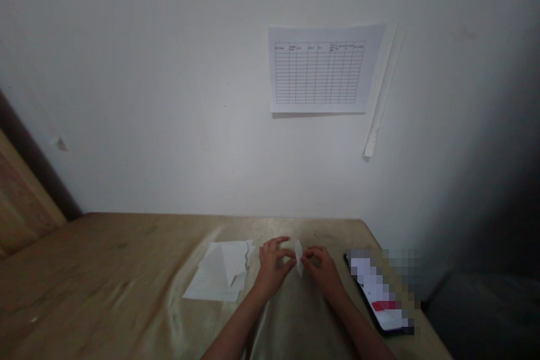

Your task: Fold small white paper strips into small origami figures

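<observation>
A small folded piece of white paper point(298, 257), narrow and pointed at both ends, stands upright between my two hands above the table. My left hand point(275, 263) pinches its left side with thumb and forefinger, the other fingers held away from it. From the other side, my right hand point(321, 268) grips the paper between thumb and fingertips. Left of my left hand lies a loose pile of white paper sheets point(211, 278), some of them folded or torn at the edge.
A cloth-covered table point(126, 270) runs up to the white wall. At the right lies a phone point(373, 292), partly blurred out. A printed grid sheet point(316, 76) hangs on the wall beside a paper strip point(382, 95). Something dark point(485, 315) stands beyond the table's right edge.
</observation>
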### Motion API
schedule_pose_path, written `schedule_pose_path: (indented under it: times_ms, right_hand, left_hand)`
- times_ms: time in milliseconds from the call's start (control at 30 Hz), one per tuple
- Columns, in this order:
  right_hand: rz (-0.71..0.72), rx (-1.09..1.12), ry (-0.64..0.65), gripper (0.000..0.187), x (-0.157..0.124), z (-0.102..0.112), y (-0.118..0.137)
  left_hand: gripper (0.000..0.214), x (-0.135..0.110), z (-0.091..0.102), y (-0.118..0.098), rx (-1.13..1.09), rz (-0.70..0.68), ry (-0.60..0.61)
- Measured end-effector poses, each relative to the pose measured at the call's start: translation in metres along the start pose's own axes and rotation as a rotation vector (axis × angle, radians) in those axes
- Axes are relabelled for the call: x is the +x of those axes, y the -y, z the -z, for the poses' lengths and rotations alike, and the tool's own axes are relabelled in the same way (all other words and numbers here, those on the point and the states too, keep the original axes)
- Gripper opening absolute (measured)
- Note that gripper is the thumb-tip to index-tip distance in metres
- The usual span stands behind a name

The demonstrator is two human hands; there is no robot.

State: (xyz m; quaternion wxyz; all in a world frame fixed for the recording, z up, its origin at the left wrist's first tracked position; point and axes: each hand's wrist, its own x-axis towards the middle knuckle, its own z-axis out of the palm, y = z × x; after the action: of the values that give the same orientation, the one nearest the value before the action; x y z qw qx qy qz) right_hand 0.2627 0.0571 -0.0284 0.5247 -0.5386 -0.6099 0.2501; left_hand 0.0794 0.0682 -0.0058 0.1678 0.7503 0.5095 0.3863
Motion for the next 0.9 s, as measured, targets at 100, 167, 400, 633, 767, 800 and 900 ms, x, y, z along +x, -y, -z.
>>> schedule_pose_path:
  times_ms: [100,167,400,633,767,800,900]
  right_hand:
    - [0.004,0.001,0.003,0.036,0.0000,0.0004,-0.0001]
    - [0.007,0.005,0.005,0.039,0.0000,0.0004,-0.0004]
    - [0.006,0.038,-0.001,0.042,-0.0008,-0.0002,0.0002]
    - [0.014,0.069,0.031,0.041,0.0000,-0.0005,0.0007]
    - [0.017,0.062,0.026,0.040,0.0002,-0.0003,0.0005]
    - [0.016,0.059,0.024,0.040,0.0002,-0.0002,0.0007]
    - [0.022,0.047,0.015,0.039,-0.0004,-0.0004,0.0021]
  left_hand:
    - [0.009,-0.0005,0.0023,-0.0029,0.008,-0.008,0.008]
    - [0.011,-0.0004,0.0044,-0.0048,0.017,-0.007,0.015]
    - [0.010,0.0004,0.0060,-0.0037,0.033,-0.024,0.008]
    - [0.007,0.0008,0.0047,-0.0018,0.030,-0.026,0.021]
    - [0.008,0.0003,0.0046,-0.0034,0.028,-0.018,0.024]
    - [0.009,0.0000,0.0042,-0.0038,0.029,-0.018,0.016]
    - [0.012,-0.0011,0.0020,-0.0048,0.038,-0.012,-0.028]
